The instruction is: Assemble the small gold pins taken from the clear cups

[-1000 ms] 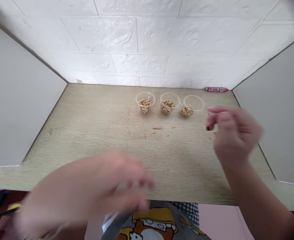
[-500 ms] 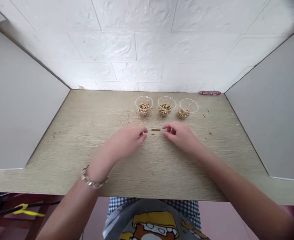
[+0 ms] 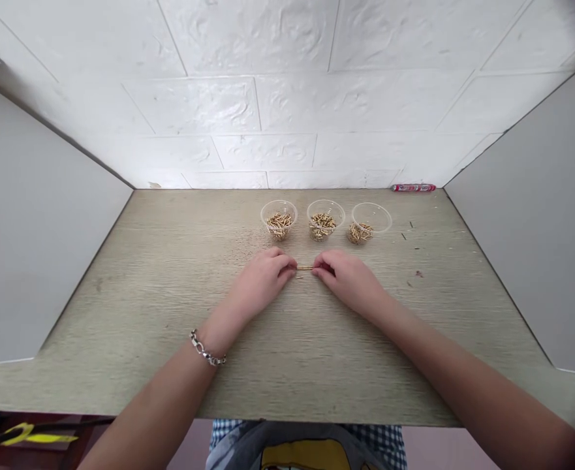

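A thin gold-coloured metal rod (image 3: 305,267) lies level between my two hands, low over the tabletop. My left hand (image 3: 265,277) pinches its left end between thumb and fingertips. At the right end, the fingertips of my right hand (image 3: 344,277) are closed on it in the same way. Both tips of the rod are hidden by the fingers. Just below it lies a smaller thin gold piece (image 3: 299,277). Behind the hands stand three clear plastic cups of small gold metal pieces: a left cup (image 3: 279,225), a middle cup (image 3: 323,225) and a right cup (image 3: 362,230).
A red wrapped stick-like item (image 3: 413,187) lies against the white brick-patterned wall (image 3: 287,104). Small dark bits (image 3: 404,236) are scattered right of the cups. Grey panels close off the left side (image 3: 47,215) and right side (image 3: 532,215) of the wooden tabletop (image 3: 316,365).
Both hands have moved inward and closed on the ends of the gold rod, which lay untouched between them before. The camera view has tilted up slightly.
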`<state>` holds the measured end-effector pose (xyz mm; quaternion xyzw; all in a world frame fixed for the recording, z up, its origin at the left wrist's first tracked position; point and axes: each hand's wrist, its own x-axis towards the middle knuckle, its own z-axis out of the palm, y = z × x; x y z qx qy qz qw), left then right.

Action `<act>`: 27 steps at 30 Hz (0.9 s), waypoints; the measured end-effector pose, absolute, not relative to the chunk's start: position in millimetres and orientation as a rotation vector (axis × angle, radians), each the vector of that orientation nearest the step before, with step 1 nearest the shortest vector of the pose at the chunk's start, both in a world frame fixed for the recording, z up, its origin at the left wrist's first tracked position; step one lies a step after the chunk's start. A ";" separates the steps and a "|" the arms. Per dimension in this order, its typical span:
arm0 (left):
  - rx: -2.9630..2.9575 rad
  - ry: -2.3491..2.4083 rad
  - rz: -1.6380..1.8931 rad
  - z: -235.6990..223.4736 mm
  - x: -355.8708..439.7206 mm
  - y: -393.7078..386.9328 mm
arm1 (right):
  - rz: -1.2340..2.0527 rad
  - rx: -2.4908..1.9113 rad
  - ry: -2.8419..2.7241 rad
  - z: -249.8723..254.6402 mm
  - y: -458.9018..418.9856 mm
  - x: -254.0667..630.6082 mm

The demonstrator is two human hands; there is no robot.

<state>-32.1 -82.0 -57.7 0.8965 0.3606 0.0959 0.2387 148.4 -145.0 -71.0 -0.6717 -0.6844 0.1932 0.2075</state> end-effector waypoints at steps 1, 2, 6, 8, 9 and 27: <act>2.457 0.977 0.261 -58.5 -32.2 -82.3 | 0.544 -1.876 -1.907 -70.8 -145.3 148.0; 2.458 0.970 0.263 -59.4 -32.3 -82.5 | 0.552 -1.880 -1.909 -70.5 -145.6 147.7; 2.454 0.982 0.269 -62.4 -32.1 -83.0 | 0.572 -1.918 -1.916 -69.2 -145.8 146.3; 2.447 0.988 0.274 -63.0 -31.4 -82.9 | 0.577 -1.950 -1.925 -68.3 -145.6 145.2; 2.444 0.991 0.276 -62.9 -30.9 -82.9 | 0.575 -1.965 -1.931 -67.7 -145.5 144.5; 2.403 0.965 0.467 -62.5 -31.0 -91.1 | 0.265 -1.991 -2.051 -74.1 -157.1 134.0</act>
